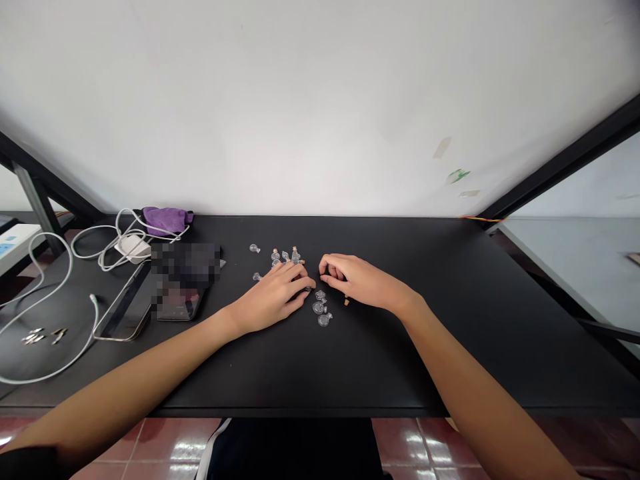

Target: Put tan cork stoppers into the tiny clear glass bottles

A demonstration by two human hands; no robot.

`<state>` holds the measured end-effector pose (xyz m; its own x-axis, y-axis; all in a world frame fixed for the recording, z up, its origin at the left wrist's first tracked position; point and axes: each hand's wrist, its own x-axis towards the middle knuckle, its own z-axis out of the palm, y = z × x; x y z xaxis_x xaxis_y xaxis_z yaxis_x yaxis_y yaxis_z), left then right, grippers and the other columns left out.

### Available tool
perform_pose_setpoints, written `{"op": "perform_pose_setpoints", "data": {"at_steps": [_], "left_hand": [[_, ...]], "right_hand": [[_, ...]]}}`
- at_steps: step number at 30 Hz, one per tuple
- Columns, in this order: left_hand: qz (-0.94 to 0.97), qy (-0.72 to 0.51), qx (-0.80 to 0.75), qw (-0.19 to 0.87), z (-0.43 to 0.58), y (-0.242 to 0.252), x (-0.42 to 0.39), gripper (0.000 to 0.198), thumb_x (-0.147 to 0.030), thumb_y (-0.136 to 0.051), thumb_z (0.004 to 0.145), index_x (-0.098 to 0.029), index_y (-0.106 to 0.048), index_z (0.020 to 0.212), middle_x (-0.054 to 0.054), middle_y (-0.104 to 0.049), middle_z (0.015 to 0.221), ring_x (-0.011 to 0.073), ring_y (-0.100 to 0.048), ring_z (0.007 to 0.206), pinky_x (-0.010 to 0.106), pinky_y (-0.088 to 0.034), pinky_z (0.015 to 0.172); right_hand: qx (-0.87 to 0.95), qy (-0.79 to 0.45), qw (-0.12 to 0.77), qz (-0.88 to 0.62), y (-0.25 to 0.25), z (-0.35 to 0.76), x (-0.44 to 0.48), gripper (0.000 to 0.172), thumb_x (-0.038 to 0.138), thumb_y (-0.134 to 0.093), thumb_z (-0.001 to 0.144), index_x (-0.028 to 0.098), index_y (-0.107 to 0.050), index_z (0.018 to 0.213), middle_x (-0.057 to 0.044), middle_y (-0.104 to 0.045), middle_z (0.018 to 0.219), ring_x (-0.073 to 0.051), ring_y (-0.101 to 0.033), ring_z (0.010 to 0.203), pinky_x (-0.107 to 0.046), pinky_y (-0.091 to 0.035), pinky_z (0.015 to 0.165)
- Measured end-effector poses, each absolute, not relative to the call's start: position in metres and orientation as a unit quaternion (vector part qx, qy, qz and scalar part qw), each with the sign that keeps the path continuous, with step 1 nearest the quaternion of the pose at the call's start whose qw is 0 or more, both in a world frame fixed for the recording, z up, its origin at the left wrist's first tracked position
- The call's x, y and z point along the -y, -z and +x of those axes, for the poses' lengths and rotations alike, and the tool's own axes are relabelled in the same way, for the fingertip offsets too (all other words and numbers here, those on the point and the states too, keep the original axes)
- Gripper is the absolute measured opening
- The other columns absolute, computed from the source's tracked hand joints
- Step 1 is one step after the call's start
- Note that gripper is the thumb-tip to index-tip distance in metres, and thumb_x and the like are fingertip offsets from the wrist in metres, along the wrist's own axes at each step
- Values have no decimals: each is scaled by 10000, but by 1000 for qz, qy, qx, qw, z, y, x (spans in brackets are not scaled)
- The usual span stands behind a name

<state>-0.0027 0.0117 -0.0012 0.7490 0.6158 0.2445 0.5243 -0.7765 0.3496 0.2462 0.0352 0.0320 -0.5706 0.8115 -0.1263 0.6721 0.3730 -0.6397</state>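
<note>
Over the middle of the black table, my left hand (275, 293) is closed, with thumb and forefinger pinched on what looks like a tiny clear glass bottle (308, 289). Its other fingers lie beside a cluster of small corked glass bottles (295, 255). Facing it, my right hand (357, 278) has curled fingers, thumb tip close to the fingertips; whatever it grips is hidden. Below the hands lie a star-shaped glass bottle (321, 295), a rounded one (319, 307) and another round one (324, 320). A small cork (347, 301) rests under the right hand.
To the left are a phone (123, 303), a partly blurred dark device (180, 308), a white charger (133, 247) with looping cable and a purple cloth pouch (167, 220). Small metal pieces (34, 337) lie farther left. A white wall (310, 133) rises behind the table (280, 373).
</note>
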Motion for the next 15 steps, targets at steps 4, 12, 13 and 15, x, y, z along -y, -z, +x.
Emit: {"op": "perform_pose_setpoints", "data": {"at_steps": [4,12,13,15], "left_hand": [[926,-177,-307,129,-3,2,-12,234,-229,-437,1066,-224,-610,1224,89,-609,1131,267,-568,1233,416,-426,1026],[926,-177,-308,128,-3,2,-12,239,-228,-434,1066,-228,-610,1229,88,-611,1132,265,-570,1232,419,-426,1032],[926,-178,-308,128,-2,2,-12,238,-227,-437,1065,-229,-611,1228,88,-612,1132,265,-572,1229,419,-426,1033],[926,-176,-309,129,-2,1,-12,238,-227,-437,1065,-229,-613,1225,89,-613,1133,265,-574,1225,420,-424,1036]], "right_hand": [[824,-326,104,-451,-32,246,-35,97,322,-508,993,254,-561,950,30,-565,773,-150,-545,678,-282,-391,626],[825,-323,103,-453,-31,246,-35,97,324,-510,992,254,-563,951,28,-569,783,-146,-536,662,-287,-398,622],[825,-322,103,-452,-31,246,-36,96,323,-511,991,254,-564,952,27,-569,783,-147,-536,665,-287,-398,623],[825,-323,103,-451,-31,246,-36,99,325,-510,992,252,-567,956,25,-569,784,-149,-538,672,-287,-394,622]]}}
